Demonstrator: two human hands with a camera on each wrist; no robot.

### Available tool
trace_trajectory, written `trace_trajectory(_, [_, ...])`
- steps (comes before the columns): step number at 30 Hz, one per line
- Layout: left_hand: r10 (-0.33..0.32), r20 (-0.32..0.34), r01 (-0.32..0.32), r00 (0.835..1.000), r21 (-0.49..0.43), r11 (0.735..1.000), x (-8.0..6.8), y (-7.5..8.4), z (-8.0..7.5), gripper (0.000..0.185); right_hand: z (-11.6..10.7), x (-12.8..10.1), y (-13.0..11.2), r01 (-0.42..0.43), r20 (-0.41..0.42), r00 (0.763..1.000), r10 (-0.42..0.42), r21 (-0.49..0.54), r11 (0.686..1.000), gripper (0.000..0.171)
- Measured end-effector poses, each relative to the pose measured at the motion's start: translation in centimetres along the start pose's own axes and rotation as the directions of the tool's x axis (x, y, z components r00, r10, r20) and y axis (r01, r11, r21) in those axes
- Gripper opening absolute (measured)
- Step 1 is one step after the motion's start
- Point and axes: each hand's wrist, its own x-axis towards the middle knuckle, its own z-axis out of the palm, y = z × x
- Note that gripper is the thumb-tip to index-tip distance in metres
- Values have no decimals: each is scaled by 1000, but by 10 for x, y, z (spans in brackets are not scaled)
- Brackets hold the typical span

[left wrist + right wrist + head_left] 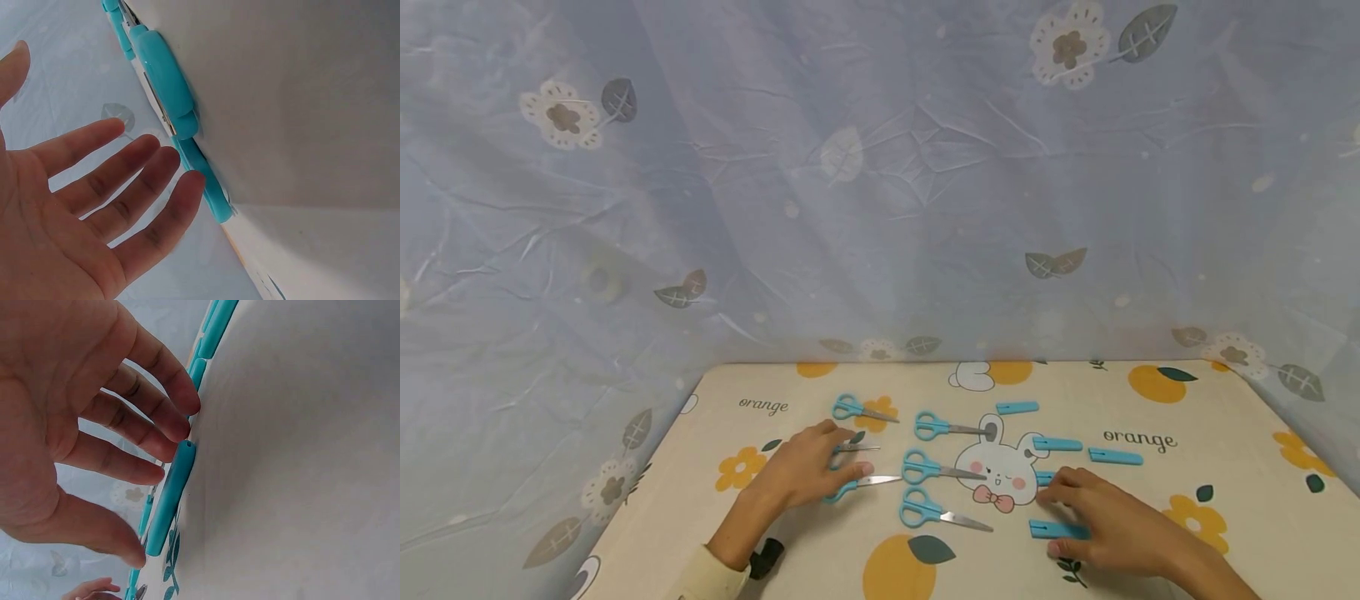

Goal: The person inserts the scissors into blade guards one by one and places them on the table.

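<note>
Nearest you, your right hand (1108,521) lies low over the table (1225,533) with fingers relaxed and a little spread, holding nothing — its fingertips sit at the blue blade cover (1058,530) closest to the front edge. In the right wrist view that cover (170,495) lies flat, thumb near one end and fingers near the other. I'd judge it a light, stiff plastic sleeve, smooth enough to skid on the cloth; pinch it across its narrow sides near the middle.

Your left hand (811,471) is open too, fingers straight, resting over the scissors (850,486) at the left of the group. The left wrist view shows the fingers (134,169) spread, just beside the blue handle (164,81), not closed on it. These look small and light, with rigid handles and thin metal blades — take them by the handle loops and stay off the bare blade.

Further out lie three more uncovered pairs in a column (934,509), (936,469), (943,427), and one at the back left (859,409). To the right, more loose covers (1057,444), (1116,457), (1017,407) lie apart from each other.
</note>
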Motion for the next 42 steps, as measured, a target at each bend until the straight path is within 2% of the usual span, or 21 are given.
trace_trajectory(9, [15, 14, -15, 1000, -3, 1000, 1, -2, 3, 77, -1, 0, 1, 27, -18, 999, -27, -17, 999, 45])
trace_trajectory(21, [48, 27, -48, 998, 3, 999, -2, -1, 5, 69, 1, 4, 2, -6, 27, 1000, 5, 50, 999, 42])
trace_trajectory(30, [52, 66, -53, 996, 13, 999, -2, -1, 5, 65, 2, 2, 5, 34, 26, 999, -38, 129, 991, 40])
trace_trajectory(36, [67, 58, -71, 996, 70, 995, -1, -1, 7, 57, 2, 3, 6, 49, 25, 998, -53, 138, 989, 38])
trace_trajectory(42, [67, 72, -72, 995, 59, 996, -3, -2, 7, 51, 2, 4, 6, 68, 21, 997, -72, 154, 986, 35])
